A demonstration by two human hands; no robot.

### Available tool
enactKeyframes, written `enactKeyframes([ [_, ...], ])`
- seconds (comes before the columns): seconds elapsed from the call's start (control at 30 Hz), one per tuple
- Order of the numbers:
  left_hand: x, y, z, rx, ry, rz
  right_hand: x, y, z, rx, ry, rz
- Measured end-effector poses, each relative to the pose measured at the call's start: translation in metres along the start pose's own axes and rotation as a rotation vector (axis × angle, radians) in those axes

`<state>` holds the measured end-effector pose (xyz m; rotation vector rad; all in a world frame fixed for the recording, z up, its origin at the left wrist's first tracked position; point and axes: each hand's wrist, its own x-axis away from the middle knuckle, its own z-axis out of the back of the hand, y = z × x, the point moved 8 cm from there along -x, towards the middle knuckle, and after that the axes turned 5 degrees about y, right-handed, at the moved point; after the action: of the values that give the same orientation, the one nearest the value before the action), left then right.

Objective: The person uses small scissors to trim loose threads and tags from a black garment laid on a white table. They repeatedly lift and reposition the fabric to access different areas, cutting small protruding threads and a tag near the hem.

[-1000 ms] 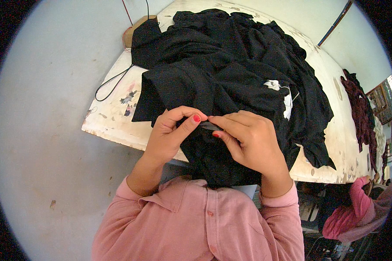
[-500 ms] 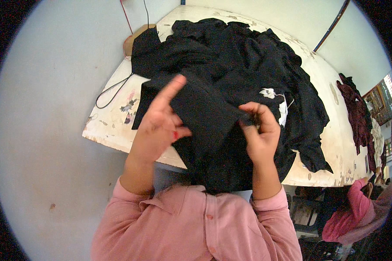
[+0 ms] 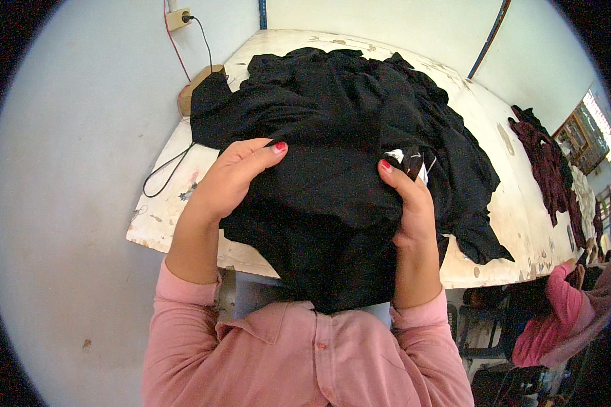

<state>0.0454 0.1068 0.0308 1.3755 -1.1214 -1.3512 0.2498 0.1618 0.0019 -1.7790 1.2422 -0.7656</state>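
Note:
A black cloth garment (image 3: 326, 183) stretches between my two hands and hangs down over the table's front edge toward my lap. My left hand (image 3: 234, 176) grips its left side, thumb on top and the other fingers hidden beneath the fabric. On the right side my right hand (image 3: 412, 200) pinches the cloth with the thumb in front, fingers tucked behind. Beyond my hands a large heap of black fabric (image 3: 346, 88) covers much of the table. Small white pieces (image 3: 395, 155) show among the folds by my right thumb.
The worn white table (image 3: 482, 268) runs off to the right, with dark maroon clothes (image 3: 546, 169) on it. A black cord loop (image 3: 157, 178) and a wooden block (image 3: 195, 85) lie at the left by the wall. A person in pink (image 3: 557, 319) sits at the right.
My left hand, which was raised with its forefinger extended, now grips the cloth. My right hand keeps its hold. The cloth between them is spread wider and flatter. The view has tilted slightly.

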Motion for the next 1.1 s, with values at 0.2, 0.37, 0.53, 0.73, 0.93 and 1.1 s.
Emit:
enactKeyframes([
  [0.2, 0.002, 0.001, -0.009, 0.037, 0.109, 0.079, -0.005, 0.003, 0.004, -0.066, -0.001, -0.018],
  [0.37, -0.004, -0.013, -0.001, 0.015, 0.016, 0.089, -0.007, 0.004, 0.005, -0.054, -0.009, 0.000],
  [0.53, -0.007, -0.014, -0.003, -0.142, -0.080, 0.043, -0.015, 0.010, 0.016, -0.154, 0.091, -0.060],
  [0.73, -0.008, -0.021, -0.002, -0.399, -0.221, 0.007, -0.027, -0.007, 0.029, -0.354, 0.078, -0.089],
  [0.93, -0.008, -0.021, -0.001, -0.257, -0.153, 0.107, -0.036, -0.016, 0.038, -0.060, 0.307, 0.088],
  [1.1, -0.011, -0.017, 0.002, -0.225, -0.053, 0.134, -0.001, -0.071, 0.036, 1.122, 0.693, 0.953],
])
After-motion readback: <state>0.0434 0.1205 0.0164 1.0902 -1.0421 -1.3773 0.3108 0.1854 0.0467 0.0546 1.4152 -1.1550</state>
